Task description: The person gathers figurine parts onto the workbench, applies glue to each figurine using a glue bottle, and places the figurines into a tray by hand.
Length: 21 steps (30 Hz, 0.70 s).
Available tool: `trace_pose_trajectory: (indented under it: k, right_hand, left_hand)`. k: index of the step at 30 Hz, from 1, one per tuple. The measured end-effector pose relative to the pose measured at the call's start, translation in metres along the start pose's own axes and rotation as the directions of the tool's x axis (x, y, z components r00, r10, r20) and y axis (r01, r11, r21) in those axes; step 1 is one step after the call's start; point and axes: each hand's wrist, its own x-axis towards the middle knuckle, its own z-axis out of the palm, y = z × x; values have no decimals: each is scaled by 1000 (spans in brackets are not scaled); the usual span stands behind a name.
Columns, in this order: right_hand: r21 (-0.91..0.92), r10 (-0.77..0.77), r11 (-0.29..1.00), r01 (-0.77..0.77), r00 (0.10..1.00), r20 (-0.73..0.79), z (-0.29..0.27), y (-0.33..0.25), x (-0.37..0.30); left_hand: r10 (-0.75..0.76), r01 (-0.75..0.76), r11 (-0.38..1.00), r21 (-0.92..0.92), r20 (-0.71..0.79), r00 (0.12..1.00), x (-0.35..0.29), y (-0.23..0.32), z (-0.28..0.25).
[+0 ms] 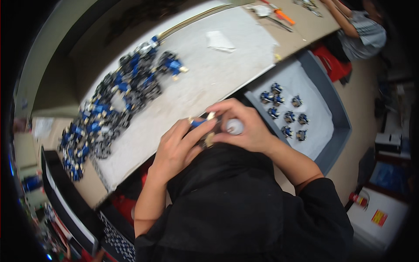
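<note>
Close to my body, my left hand point(172, 146) grips a small blue, dark and cream figure-like piece point(199, 122). Fingers cover much of it, and blur hides its detail. My right hand point(251, 126) meets it from the other side, its fingertips at the piece. Between the right thumb and fingers sits a pale, translucent, round-ended object point(235, 126), like a small bottle seen end-on. On the worktable point(187, 94), to the left, lies a long heap of similar blue, grey and cream pieces point(118, 98).
A grey tray point(338, 142) lined with white sheet stands at the right, holding several upright pieces point(289, 116). White paper point(219, 41) and an orange-handled tool point(284, 17) lie toward the table's far end. Another person point(361, 35) sits at the far right. A black bin point(65, 196) stands left.
</note>
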Motion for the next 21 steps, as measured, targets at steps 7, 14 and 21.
trace_pose_trajectory:
  k: [7,14,21]
  right_hand:
    - [234,204,952,-197,979,-4,-23,1,-30]
    - [-133,172,923,-361,698,-695,-122,78,-73]
    - [-560,6,531,-636,664,-748,-211,247,-128]
  left_hand:
    - [35,-63,985,158,170,985,22,12,19]
    - [-10,-19,982,189,151,989,65,-9,15]
    - [-132,184,722,667,-128,983,85,-50,-54]
